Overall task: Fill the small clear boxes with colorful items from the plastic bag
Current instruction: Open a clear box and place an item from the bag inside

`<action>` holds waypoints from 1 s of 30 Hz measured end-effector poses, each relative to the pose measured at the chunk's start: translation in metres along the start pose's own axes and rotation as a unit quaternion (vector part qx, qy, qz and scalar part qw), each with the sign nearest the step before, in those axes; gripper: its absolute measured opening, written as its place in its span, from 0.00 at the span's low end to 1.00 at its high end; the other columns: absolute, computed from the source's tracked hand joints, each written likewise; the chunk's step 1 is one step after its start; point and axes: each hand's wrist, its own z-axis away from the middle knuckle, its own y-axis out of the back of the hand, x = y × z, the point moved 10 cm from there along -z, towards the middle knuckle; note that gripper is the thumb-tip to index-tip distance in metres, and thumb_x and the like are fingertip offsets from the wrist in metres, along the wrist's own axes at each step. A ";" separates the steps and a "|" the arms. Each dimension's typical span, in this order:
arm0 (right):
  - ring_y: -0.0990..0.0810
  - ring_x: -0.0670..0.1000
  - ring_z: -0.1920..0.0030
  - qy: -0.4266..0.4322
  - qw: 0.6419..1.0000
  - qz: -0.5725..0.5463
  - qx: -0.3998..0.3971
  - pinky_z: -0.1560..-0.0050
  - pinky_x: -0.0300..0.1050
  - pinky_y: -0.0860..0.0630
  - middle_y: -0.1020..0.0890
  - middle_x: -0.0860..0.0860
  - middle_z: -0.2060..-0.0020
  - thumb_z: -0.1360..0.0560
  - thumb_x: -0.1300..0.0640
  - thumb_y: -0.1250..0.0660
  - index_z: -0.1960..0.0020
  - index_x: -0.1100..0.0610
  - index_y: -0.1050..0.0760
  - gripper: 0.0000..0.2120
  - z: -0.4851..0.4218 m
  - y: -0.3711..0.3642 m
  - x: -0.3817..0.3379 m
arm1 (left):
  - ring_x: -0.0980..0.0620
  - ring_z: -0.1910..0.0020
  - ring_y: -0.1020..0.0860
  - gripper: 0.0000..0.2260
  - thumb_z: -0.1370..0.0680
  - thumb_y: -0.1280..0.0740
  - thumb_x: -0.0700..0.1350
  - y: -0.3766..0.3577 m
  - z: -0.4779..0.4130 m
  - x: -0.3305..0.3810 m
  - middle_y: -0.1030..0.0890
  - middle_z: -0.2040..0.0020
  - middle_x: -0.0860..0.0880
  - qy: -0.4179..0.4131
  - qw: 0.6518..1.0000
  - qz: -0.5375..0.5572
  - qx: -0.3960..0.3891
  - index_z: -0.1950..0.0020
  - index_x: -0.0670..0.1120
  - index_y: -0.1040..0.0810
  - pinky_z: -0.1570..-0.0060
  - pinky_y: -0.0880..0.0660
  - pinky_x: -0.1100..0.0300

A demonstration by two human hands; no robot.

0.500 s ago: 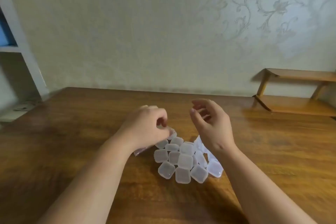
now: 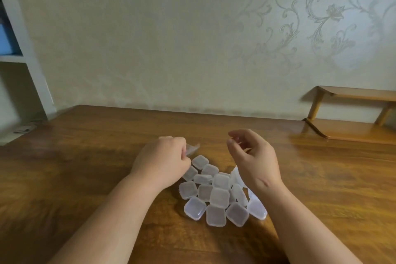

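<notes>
1. One wall (image 2: 171, 38) fills the upper half of the view, papered in a pale cream with a scrolling floral pattern on its right side.
2. One brown wooden surface (image 2: 75, 167) runs across the whole lower half and carries everything in play.
3. One white shelving unit (image 2: 32, 66) stands at the left edge, with something blue in its upper compartment.
4. One low wooden shelf (image 2: 353, 133) with two tiers sits at the right, against the wall.
5. One cluster of small clear boxes (image 2: 219, 197) lies on the surface between the two forearms. I count about fifteen, all lidded, touching or overlapping, some tilted. The right wrist hides part of the pile, so the true count may be higher.
6. Two hands are in view. The left hand (image 2: 162, 158) is just beyond the far left edge of the cluster, its fingers curled and pinching item 7. The right hand (image 2: 255, 156) is raised above the right side of the cluster, fingers loosely bent, thumb and forefinger apart, holding nothing.
7. One clear plastic piece (image 2: 192, 148) sticks out from the left hand's fingertips. It is blurred, and I cannot tell whether it is the bag.
</notes>
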 end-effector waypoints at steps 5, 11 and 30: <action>0.22 0.40 0.58 0.005 1.000 -0.008 -0.011 0.59 0.35 0.26 0.19 0.41 0.59 0.23 0.52 0.34 0.47 0.45 0.22 0.06 0.009 -0.005 -0.009 | 0.56 0.58 0.21 0.05 0.21 0.33 0.43 -0.006 -0.006 -0.027 0.20 0.54 0.54 0.105 0.980 0.168 0.003 0.52 0.54 0.23 0.66 0.24 0.64; 0.22 0.39 0.57 0.008 0.994 0.050 -0.098 0.60 0.30 0.27 0.20 0.39 0.57 0.22 0.55 0.35 0.47 0.46 0.21 0.06 0.004 -0.028 -0.028 | 0.55 0.57 0.17 0.09 0.23 0.31 0.37 -0.019 -0.009 -0.033 0.15 0.55 0.53 0.155 0.903 0.400 -0.009 0.50 0.52 0.21 0.62 0.21 0.61; 0.23 0.35 0.59 0.046 0.983 0.056 -0.168 0.62 0.32 0.28 0.18 0.37 0.60 0.23 0.45 0.33 0.49 0.43 0.18 0.07 0.011 -0.066 -0.031 | 0.49 0.60 0.14 0.03 0.24 0.28 0.41 -0.027 -0.004 -0.025 0.14 0.60 0.49 0.172 0.822 0.543 -0.029 0.52 0.49 0.17 0.51 0.19 0.44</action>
